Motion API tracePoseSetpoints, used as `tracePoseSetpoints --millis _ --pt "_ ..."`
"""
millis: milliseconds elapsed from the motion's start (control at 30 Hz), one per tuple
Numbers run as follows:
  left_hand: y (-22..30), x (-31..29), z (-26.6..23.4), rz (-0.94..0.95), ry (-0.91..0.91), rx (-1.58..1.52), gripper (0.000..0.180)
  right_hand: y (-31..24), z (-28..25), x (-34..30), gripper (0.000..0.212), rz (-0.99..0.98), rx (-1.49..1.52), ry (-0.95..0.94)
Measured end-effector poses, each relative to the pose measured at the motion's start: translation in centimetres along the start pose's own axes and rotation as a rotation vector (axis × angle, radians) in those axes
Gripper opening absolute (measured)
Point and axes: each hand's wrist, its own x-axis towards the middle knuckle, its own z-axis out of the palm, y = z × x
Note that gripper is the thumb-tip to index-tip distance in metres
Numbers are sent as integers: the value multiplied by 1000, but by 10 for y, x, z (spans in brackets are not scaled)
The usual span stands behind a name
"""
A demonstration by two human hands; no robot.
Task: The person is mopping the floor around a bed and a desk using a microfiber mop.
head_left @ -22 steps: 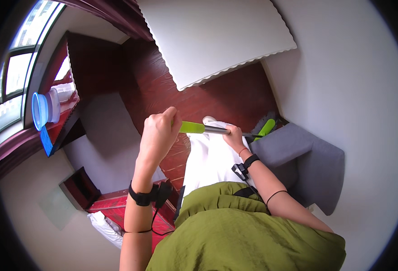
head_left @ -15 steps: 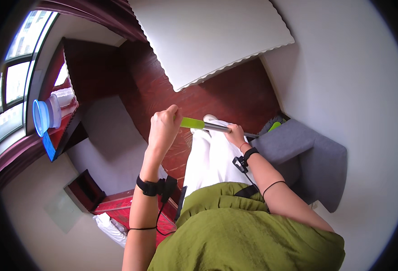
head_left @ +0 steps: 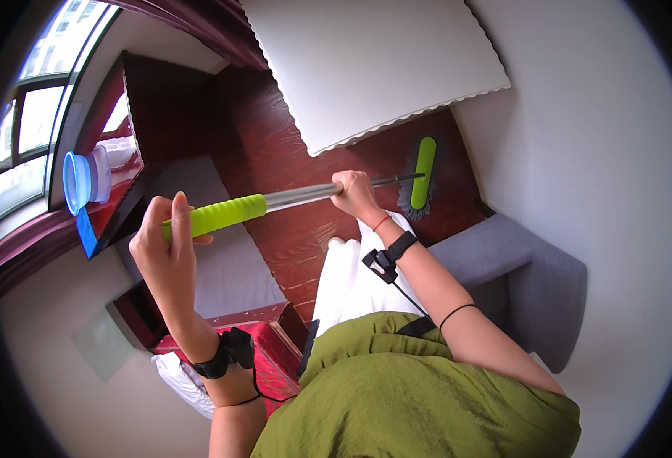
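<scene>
Both hands grip a long-handled mop, slanting from the left toward the far right. My left hand (head_left: 164,235) wraps the end of its lime-green grip (head_left: 229,214), thumb pointing up. Farther along, my right hand (head_left: 356,192) is closed round the silver metal pole (head_left: 301,196). Beyond it the thinner part of the pole runs to the green mop head (head_left: 423,174), whose grey fringe lies on the dark red wooden floor (head_left: 290,252). The mop head sits just in front of the white wall at the right.
A white table with a scalloped edge (head_left: 381,69) stands ahead. A grey upholstered seat (head_left: 542,275) is at my right. Blue and lilac basins (head_left: 84,182) rest on a glossy table at the left, near the window. A red-covered bed (head_left: 267,351) is close by at lower left.
The mop head has come out from beside the grey seat onto the open floor ahead. My left hand moved left and down with the grip; my right hand moved left and forward.
</scene>
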Motion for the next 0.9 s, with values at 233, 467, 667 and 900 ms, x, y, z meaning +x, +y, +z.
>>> tracePoseSetpoints --millis 233,467,667,900 --pt "-13 -32 31 -110 64 -389 25 20 -29 -2 11 -13 -158 -215" --pt "-75 -138 88 -527 -252 -1278 22 73 -15 -66 9 -37 -328 -374" --pt "-135 -238 85 -468 -206 -1317 31 73 35 -122 3 -80 -476 -521" --pt "-203 -313 -1 -527 195 -1295 40 -10 151 -157 8 -202 -529 -679"
